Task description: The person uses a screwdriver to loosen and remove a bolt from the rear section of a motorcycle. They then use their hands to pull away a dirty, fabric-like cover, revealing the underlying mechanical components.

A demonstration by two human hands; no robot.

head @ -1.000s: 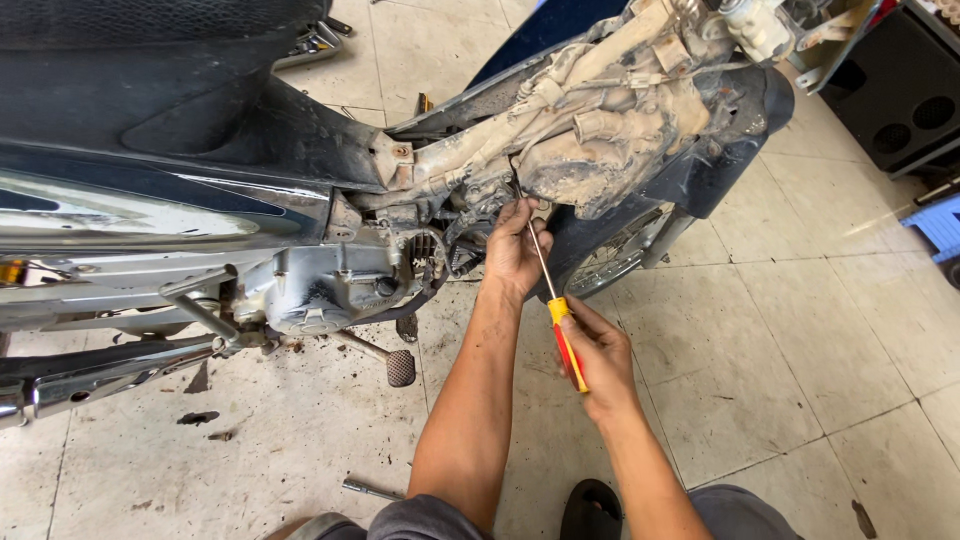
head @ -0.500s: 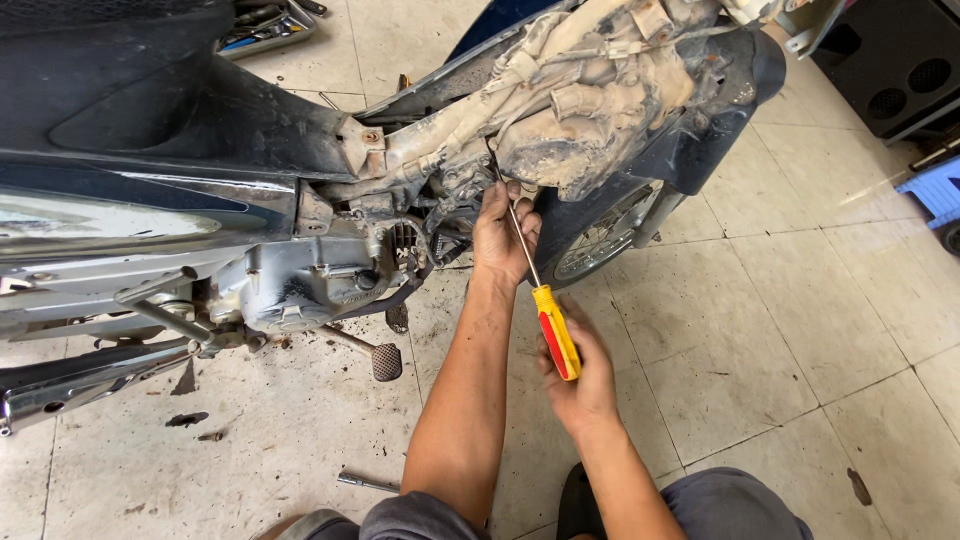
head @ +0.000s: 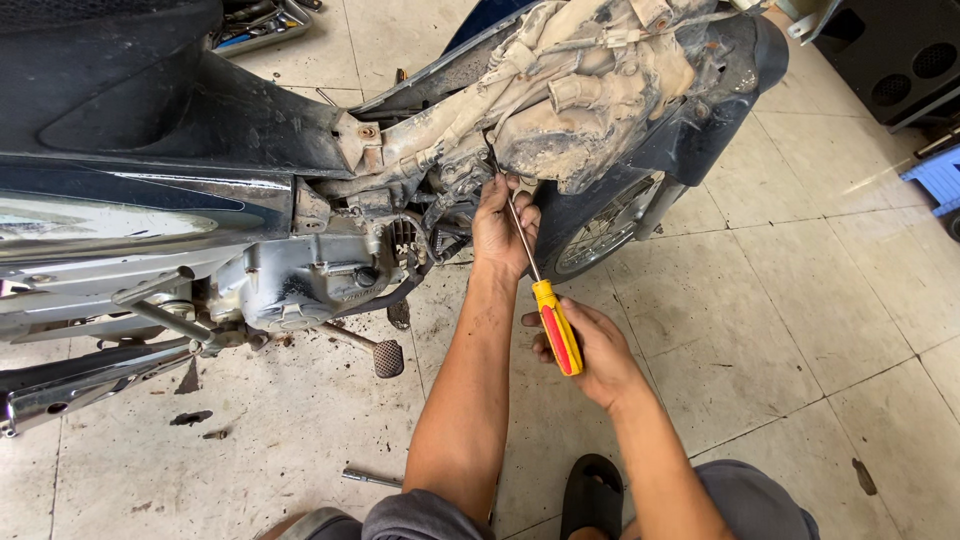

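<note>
Head view: my right hand (head: 592,352) is clamped on the screwdriver (head: 556,338) handle; its shaft angles up to the motorcycle (head: 300,190) underside. My left hand (head: 500,225), fingers curled, steadies the shaft. Open tile floor (head: 800,300) lies rightward.

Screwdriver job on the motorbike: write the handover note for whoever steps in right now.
Left hand: up at the dusty engine area, fingers steadying the screwdriver shaft near its tip.
Right hand: closed on the yellow and red grip of the screwdriver.
Motorbike: side panels off, its muddy frame and wiring exposed; the tip goes in beside the mud-caked cover.
Floor: a loose metal tool lies on the tiles by the knee; a tool tray sits behind the bike.
Done: cannot tell whether the fastener has turned.
Left: whatever the tip is on, which is hidden.
</note>
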